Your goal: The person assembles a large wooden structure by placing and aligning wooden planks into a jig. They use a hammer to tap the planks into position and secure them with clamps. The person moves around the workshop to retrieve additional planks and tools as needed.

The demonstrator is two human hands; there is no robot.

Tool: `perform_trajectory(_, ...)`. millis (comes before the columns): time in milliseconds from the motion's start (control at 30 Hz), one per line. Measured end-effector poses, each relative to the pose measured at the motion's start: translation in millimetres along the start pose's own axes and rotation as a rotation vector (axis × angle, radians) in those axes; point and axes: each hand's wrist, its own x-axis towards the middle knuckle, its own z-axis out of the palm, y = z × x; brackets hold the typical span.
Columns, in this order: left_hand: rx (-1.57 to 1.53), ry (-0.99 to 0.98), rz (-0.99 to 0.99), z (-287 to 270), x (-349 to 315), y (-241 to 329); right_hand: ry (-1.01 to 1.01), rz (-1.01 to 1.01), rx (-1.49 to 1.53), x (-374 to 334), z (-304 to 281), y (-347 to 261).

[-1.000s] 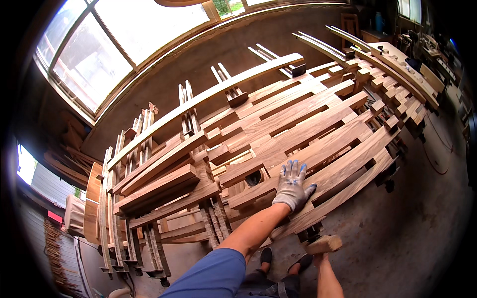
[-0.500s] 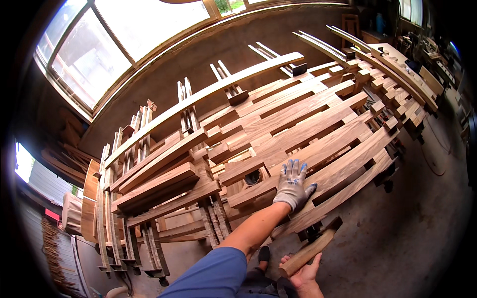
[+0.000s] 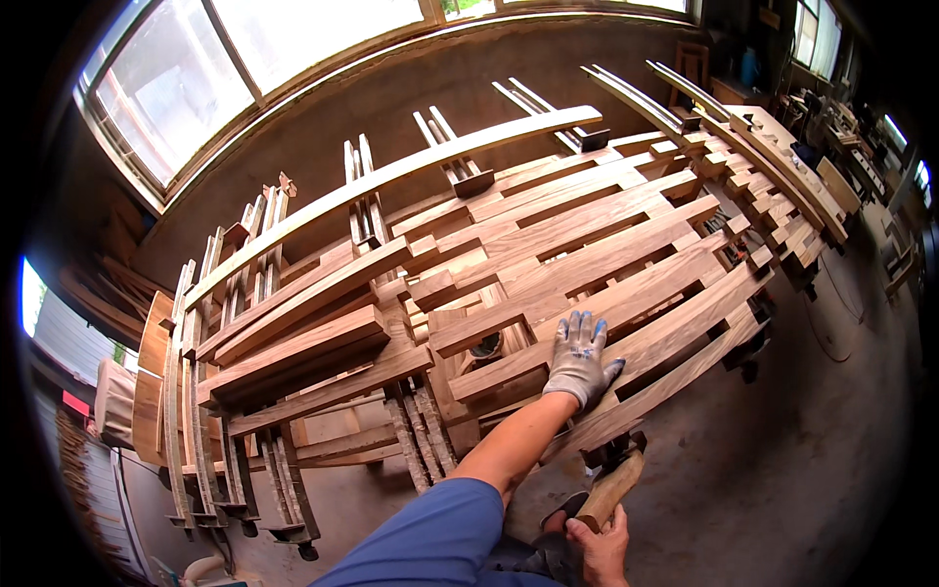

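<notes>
My left hand [image 3: 579, 364], in a grey glove with blue-stained fingertips, lies flat with fingers spread on the long wooden boards [image 3: 655, 358] near their front edge. The boards lie side by side with rectangular gaps between them. My bare right hand [image 3: 603, 550] is low at the front, closed round the near end of a thick wooden bar [image 3: 614, 489]. The bar's far end is close to a dark metal clamp end [image 3: 612, 448] under the front board; whether they touch I cannot tell.
Several long bar clamps [image 3: 419, 430] run beneath the boards and stick out front and back. Loose wooden beams [image 3: 303, 352] are stacked at the left, and a long pale strip [image 3: 391, 186] lies across the clamps behind. More slotted wood [image 3: 773, 186] is at the far right.
My right hand has swung the wooden bar from lying slanted to the right to a steeper angle, nearer the clamp end. My left hand stays on the boards. The view has shifted slightly.
</notes>
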Motion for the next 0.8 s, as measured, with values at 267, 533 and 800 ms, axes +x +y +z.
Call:
perform_trajectory(267,-0.029,-0.003,0.015,-2,-1,-6,0.147,-0.699,-1.339,-1,1,-14)
perform_trajectory(533,-0.046,0.017,0.027,-4,-3,-8,0.159,-1.078,-1.247,28,38,-12)
perform_trajectory(800,-0.028,-0.006,0.028,-2,-2,-13,0.106,-1.197,-1.198,56,12,-55)
